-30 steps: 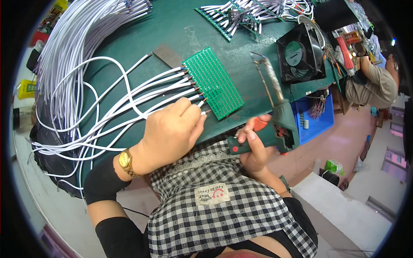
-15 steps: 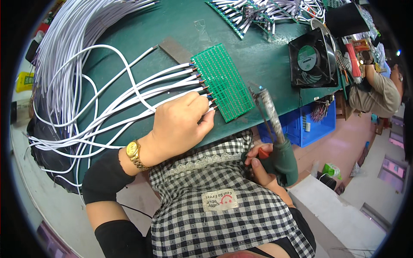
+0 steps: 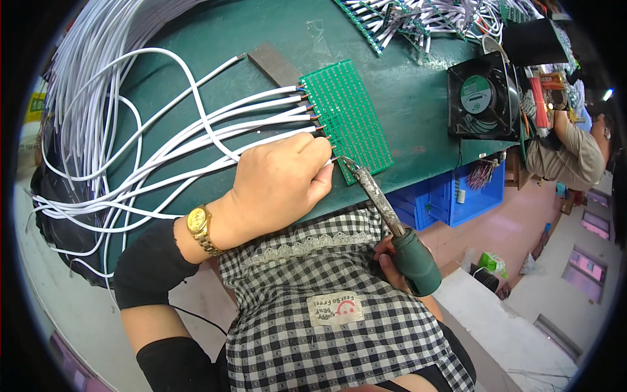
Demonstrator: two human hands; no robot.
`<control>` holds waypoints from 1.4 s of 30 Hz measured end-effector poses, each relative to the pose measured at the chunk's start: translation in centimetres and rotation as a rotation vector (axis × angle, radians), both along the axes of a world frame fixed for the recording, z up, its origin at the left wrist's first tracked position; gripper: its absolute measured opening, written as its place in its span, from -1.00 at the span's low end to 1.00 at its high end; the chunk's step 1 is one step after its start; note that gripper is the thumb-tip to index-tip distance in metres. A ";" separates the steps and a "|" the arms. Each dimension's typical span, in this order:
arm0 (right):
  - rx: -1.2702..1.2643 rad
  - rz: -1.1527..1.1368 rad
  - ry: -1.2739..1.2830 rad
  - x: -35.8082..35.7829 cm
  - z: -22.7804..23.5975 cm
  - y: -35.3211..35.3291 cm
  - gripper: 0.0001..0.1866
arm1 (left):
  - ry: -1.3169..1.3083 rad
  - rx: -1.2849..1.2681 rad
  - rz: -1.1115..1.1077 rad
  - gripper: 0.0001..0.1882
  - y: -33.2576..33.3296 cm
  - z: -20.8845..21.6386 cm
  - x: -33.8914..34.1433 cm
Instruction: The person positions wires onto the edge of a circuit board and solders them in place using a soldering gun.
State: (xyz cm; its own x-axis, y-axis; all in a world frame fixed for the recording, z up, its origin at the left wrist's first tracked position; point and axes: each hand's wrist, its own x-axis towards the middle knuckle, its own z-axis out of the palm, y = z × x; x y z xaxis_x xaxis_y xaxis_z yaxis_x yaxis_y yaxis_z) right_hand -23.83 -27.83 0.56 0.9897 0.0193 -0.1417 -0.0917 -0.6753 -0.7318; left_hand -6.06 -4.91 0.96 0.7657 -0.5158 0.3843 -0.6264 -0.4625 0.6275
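A green circuit board panel [image 3: 356, 121] lies on the green tabletop, with several white cables [image 3: 251, 119] joined along its left edge by brown and blue wire ends. My left hand [image 3: 281, 173] is closed in a pinch on a white cable at the panel's lower left corner. Its bared end lies by the panel's edge. My right hand [image 3: 388, 264], partly hidden behind the tool, grips a soldering iron [image 3: 418, 262] with a green handle and a worn metal barrel. The iron's tip is at the panel's lower left edge, close to my left fingertips.
A thick bundle of white cables [image 3: 91, 91] drapes along the left. A flat dark bar [image 3: 273, 64] lies above the panel. Wired green boards [image 3: 424, 23] pile at the far side. A black fan [image 3: 482, 97] stands right, above a blue crate [image 3: 482, 196]. Another person [image 3: 565, 157] sits far right.
The soldering iron has swung leftward, bringing its tip from beside the panel to its lower left edge. My left hand keeps its pinch by the panel. The view has shifted slightly.
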 end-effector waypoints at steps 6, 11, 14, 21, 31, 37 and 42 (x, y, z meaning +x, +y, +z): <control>-0.146 0.140 0.102 1.3 1.6 0.1 -0.93 | -0.001 0.030 -0.003 -0.75 -0.1 0.0 0.0; -0.183 0.122 -0.121 1.1 0.4 0.2 -0.93 | -0.011 0.052 -0.007 -0.76 -0.2 0.0 0.0; -0.177 0.106 -0.114 1.0 0.3 0.2 -0.91 | -0.008 0.075 -0.008 -0.77 -0.2 -0.1 -0.1; -0.193 0.098 -0.117 1.0 0.4 0.3 -0.90 | -0.015 0.054 -0.033 -0.76 0.1 -0.3 0.1; -0.193 0.138 -0.092 1.0 -0.4 -0.3 -0.90 | -0.008 0.063 -0.048 -0.76 0.1 -0.2 0.2; -0.098 0.103 -0.126 1.3 -0.1 0.1 -0.94 | -0.027 0.059 -0.048 -0.77 0.1 -0.1 0.1; -0.068 0.003 -0.028 0.0 -0.5 -0.1 -0.91 | -0.027 0.070 -0.043 -0.78 0.1 -0.3 0.1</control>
State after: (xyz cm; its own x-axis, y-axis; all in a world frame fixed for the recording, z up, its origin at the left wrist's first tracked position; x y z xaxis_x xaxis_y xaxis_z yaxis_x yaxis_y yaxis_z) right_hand -23.85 -27.90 0.10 0.9932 0.0130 -0.1154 -0.0703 -0.7241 -0.6862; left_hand -5.91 -4.82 0.63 0.7320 -0.5744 0.3664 -0.6630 -0.4766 0.5773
